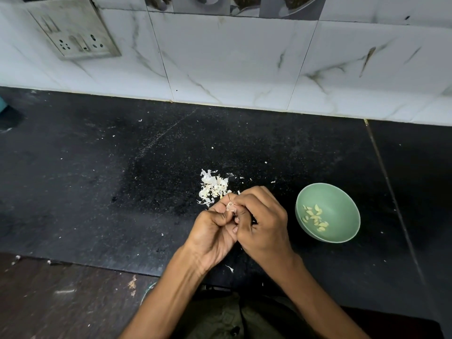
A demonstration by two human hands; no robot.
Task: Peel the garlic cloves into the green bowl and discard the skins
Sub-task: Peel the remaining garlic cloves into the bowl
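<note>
Fingers (241,204) of both hands are pinched on a clove (230,206) beside the skins (212,187); peeled cloves (314,217) are held in the bowl (342,199).

Black stone counter (122,167) carries a heap of garlic skins (213,186), scattered flecks, and the green bowl (342,199)

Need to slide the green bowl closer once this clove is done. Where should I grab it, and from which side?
Pinch the green bowl at its rim on the side nearest the right hand, coming from the left. The open top leaves the thin rim exposed, the wall is smooth and rounded, and the peeled cloves sit low inside, clear of the rim.
</note>
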